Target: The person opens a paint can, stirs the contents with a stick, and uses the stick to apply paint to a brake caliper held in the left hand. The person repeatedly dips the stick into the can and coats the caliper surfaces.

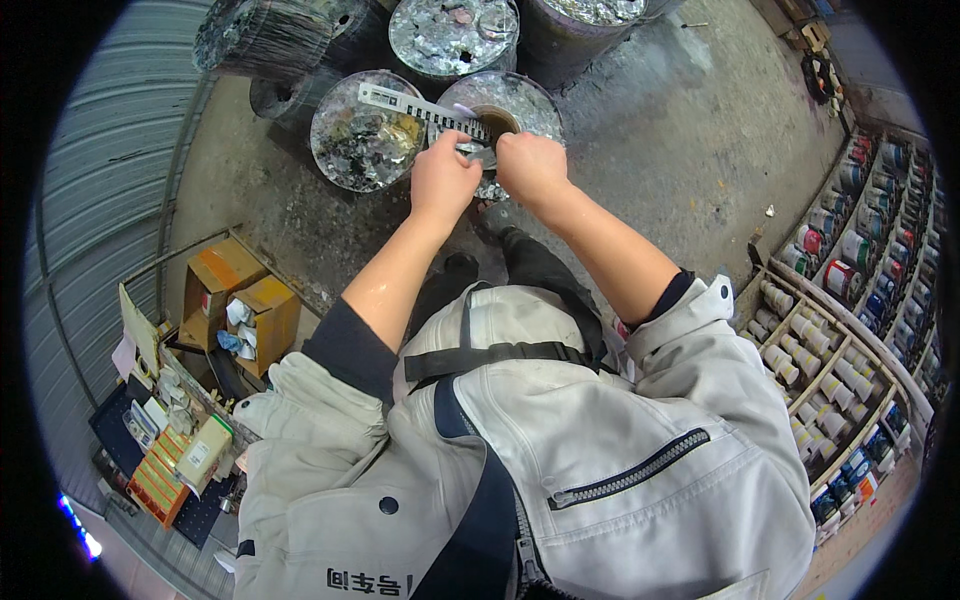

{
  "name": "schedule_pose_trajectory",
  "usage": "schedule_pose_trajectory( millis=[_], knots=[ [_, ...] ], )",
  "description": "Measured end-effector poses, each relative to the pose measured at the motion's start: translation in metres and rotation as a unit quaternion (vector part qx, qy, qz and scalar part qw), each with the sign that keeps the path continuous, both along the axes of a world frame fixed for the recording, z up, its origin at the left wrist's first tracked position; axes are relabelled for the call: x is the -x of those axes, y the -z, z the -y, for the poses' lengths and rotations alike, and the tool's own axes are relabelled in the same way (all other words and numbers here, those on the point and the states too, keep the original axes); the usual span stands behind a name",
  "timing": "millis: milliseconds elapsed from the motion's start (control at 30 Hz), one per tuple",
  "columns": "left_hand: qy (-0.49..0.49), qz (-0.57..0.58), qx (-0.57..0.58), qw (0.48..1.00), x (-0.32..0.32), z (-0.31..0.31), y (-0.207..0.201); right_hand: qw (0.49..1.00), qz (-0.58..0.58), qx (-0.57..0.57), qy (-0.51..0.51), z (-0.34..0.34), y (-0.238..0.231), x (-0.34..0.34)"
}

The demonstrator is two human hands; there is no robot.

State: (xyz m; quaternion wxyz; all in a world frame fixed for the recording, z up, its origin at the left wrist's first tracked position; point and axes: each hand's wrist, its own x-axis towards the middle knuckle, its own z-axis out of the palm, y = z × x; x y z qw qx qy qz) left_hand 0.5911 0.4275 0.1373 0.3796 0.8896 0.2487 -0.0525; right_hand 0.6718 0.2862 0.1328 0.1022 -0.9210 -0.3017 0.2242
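My left hand (pixel 446 178) is closed, its fingertips at the lower edge of a white strip (pixel 392 100) with a row of dark slots or marks. The strip slants over two paint-crusted drums, its right end between my hands. Whether my fingers grip it or something smaller, I cannot tell. My right hand (pixel 533 170) is curled into a fist close by; what it holds, if anything, is hidden. Just beyond both hands, a round container (pixel 499 120) with a brownish inside stands on the paint-splattered drum top (pixel 535 100). Something pale and greyish, too small to name, shows between the hands.
Left of that drum stands another crusted drum (pixel 345 150), with more behind. Cardboard boxes (pixel 222 285) and a cluttered bench (pixel 165 465) lie at the left. Shelves of paint cans (pixel 860 250) and a rack of pale cups (pixel 825 370) line the right. Grey concrete floor (pixel 660 160) surrounds the drums.
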Motion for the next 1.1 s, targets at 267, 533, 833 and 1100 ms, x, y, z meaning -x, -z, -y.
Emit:
schedule_pose_trajectory(
  millis=[267, 533, 833, 1100],
  knots=[
    [-0.227, -0.067, 0.303, 0.923, 0.039, -0.028, -0.006, 0.933, -0.104, -0.271, 0.213, 0.059, -0.015, 0.027],
    [-0.328, -0.1, 0.379, 0.859, 0.046, -0.036, -0.026, 0.836, -0.335, -0.347, 0.264, 0.067, -0.005, 0.072],
    [-0.344, -0.102, 0.401, 0.843, 0.058, -0.041, -0.038, 0.814, -0.351, -0.359, 0.291, 0.07, 0.004, 0.074],
    [-0.333, -0.089, 0.41, 0.845, 0.047, -0.036, -0.033, 0.8, -0.317, -0.405, 0.308, 0.069, -0.014, 0.07]
  ],
)
